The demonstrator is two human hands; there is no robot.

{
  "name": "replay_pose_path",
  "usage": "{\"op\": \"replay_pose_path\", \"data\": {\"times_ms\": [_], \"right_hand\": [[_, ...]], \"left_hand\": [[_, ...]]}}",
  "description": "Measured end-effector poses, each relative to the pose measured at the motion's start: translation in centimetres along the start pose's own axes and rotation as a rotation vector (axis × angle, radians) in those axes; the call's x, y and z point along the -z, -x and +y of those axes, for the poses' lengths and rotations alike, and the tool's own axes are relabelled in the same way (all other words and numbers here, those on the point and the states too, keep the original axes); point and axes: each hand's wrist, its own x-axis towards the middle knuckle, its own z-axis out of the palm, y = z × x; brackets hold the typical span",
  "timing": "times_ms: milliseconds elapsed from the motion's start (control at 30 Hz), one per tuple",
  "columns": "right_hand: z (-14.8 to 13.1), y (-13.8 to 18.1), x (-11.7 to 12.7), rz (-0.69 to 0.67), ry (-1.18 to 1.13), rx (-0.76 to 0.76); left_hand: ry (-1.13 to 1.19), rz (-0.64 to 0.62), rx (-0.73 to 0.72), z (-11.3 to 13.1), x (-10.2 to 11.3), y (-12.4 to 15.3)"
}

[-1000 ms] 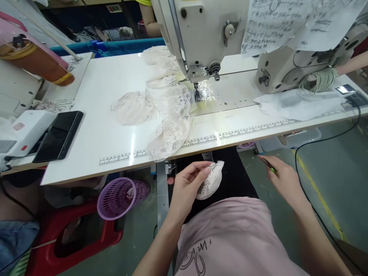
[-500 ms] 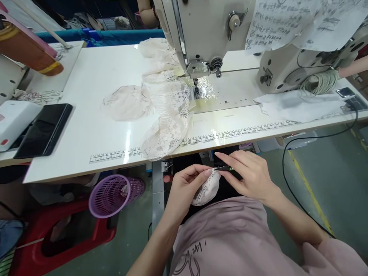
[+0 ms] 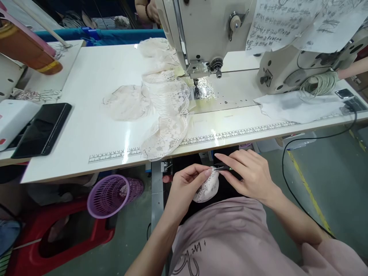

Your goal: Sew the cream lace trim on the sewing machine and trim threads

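Closest, above a pink shirt (image 3: 230, 237): left hand (image 3: 186, 188), thumb & fingers pinched shut on a small lace cup (image 3: 207, 189), held below the table edge. Right hand (image 3: 250, 176) sits to the cup's right, fingers curled tight round thread snips (image 3: 225, 167). The snips lie approx. left-right, tips at the cup's top edge, just beside the left thumb. Beyond: white table (image 3: 86, 126) w/ more lace pieces (image 3: 169, 115), phone (image 3: 41, 129) at left, then sewing machine (image 3: 207, 30).

Left hand (image 3: 186, 186): lace cup (image 3: 206, 189); right hand (image 3: 250, 176): snips (image 3: 224, 167)
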Motion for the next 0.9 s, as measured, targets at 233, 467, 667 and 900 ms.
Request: {"op": "replay_pose_path", "data": {"times_ms": [233, 467, 667, 900], "right_hand": [[0.01, 0.01, -0.04, 0.003, 0.010, 0.008], [0.12, 0.09, -0.06, -0.002, 0.004, 0.014], [0.22, 0.21, -0.20, -0.005, -0.065, -0.019], [0.35, 0.39, -0.33, -0.012, -0.087, -0.023]], "left_hand": [[-0.017, -0.004, -0.019, -0.09, 0.00, -0.07], [-0.032, 0.022, -0.006, 0.02, -0.13, 0.08], [-0.046, 0.012, -0.022, -0.06, -0.22, -0.02], [-0.070, 0.013, -0.027, -0.05, -0.30, 0.00]]}}
